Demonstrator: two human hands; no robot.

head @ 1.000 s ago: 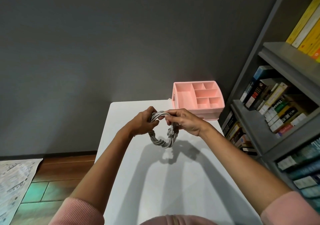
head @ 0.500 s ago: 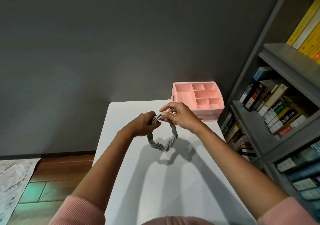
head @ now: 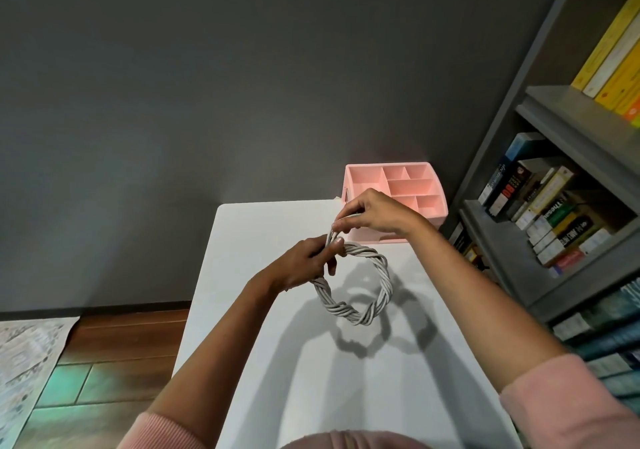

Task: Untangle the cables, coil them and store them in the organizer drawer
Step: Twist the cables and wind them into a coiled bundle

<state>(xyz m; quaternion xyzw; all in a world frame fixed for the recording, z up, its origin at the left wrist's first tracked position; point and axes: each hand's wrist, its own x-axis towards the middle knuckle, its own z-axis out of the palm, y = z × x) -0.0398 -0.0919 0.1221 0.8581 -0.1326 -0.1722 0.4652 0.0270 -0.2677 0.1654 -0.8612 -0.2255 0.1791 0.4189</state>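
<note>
A grey cable (head: 360,310) is wound into a twisted ring that hangs above the white table (head: 263,362). My left hand (head: 304,261) grips the ring at its upper left. Just above it, my right hand (head: 374,211) pinches the cable's loose end and holds it up from the ring. The pink organizer (head: 426,175) with several open compartments stands at the table's far right corner, partly behind my right hand. Its drawer front is hidden from here.
A grey bookshelf (head: 554,213) full of books stands close along the table's right side. The dark wall rises behind the table. To the left lie wooden floor and a patterned rug (head: 24,362).
My right hand has left the ring's right side and risen towards the organizer, drawing the loose end up. The ring now hangs from my left hand and looks rounder.
</note>
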